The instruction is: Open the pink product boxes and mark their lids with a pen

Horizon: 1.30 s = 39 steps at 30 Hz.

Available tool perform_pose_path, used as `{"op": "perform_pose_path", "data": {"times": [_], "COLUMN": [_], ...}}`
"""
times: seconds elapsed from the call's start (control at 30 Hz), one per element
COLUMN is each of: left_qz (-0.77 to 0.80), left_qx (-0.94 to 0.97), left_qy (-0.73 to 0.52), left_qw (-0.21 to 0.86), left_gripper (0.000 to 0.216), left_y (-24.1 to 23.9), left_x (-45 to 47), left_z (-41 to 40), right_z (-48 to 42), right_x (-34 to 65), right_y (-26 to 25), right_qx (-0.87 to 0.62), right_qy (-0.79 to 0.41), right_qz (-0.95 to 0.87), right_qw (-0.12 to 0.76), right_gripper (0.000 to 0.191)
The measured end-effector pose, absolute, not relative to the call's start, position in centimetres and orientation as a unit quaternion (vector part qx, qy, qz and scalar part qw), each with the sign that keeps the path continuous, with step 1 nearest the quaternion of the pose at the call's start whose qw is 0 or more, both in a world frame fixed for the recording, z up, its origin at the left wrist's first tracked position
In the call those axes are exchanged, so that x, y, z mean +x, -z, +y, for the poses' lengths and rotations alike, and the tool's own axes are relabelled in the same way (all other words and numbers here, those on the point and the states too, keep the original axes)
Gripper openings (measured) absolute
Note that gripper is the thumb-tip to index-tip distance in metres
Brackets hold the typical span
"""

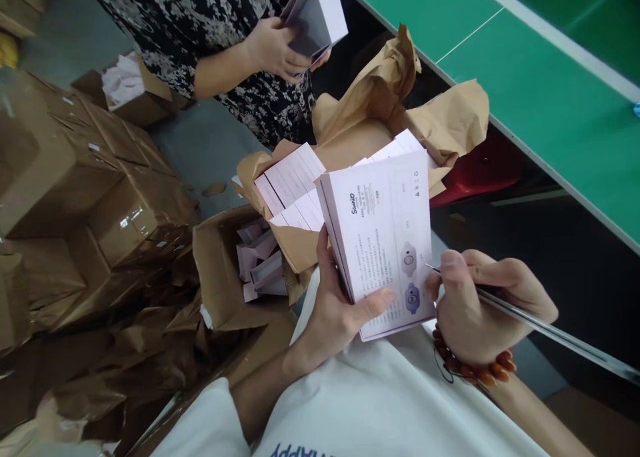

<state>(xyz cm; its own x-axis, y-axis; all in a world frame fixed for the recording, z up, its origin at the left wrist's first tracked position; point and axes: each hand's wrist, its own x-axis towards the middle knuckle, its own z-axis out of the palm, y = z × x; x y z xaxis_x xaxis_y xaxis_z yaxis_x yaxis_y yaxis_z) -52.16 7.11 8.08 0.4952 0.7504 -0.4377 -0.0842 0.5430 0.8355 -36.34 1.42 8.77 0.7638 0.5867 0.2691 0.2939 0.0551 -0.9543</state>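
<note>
My left hand [340,310] grips a stack of flat white printed boxes [375,243] from the side, its thumb lying on the top one. Small print, a brand logo and two pictures of watch-like items cover the face turned up. In my right hand [475,303] is a slim, pointed silver tool [530,320] that looks like tweezers. Its fine tip is at the printed face, near the pictures; whether it touches cannot be made out. Just beyond, an open carton [300,247] lined with brown paper holds more white boxes [293,180].
Across from me a person's hand [277,50] holds a white and grey box [317,23]. Left of me stand an open carton with folded pale card pieces [260,260] and large cartons [65,157]. A green table [500,57] and red stool [485,170] are at the right.
</note>
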Motion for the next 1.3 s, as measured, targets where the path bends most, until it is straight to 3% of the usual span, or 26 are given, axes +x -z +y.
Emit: {"op": "perform_pose_path", "data": {"times": [1.3], "left_qz": [0.423], "left_qx": [0.424], "left_qy": [-0.273], "left_qw": [0.753], "left_gripper": [0.124], "left_y": [-8.0], "left_x": [-52.8], "left_z": [6.5], "right_z": [1.3], "right_x": [-36.9], "right_y": [-8.4], "right_qx": [-0.694], "right_qy": [-0.075], "right_qz": [-0.33], "right_qw": [0.635], "right_gripper": [0.048]}}
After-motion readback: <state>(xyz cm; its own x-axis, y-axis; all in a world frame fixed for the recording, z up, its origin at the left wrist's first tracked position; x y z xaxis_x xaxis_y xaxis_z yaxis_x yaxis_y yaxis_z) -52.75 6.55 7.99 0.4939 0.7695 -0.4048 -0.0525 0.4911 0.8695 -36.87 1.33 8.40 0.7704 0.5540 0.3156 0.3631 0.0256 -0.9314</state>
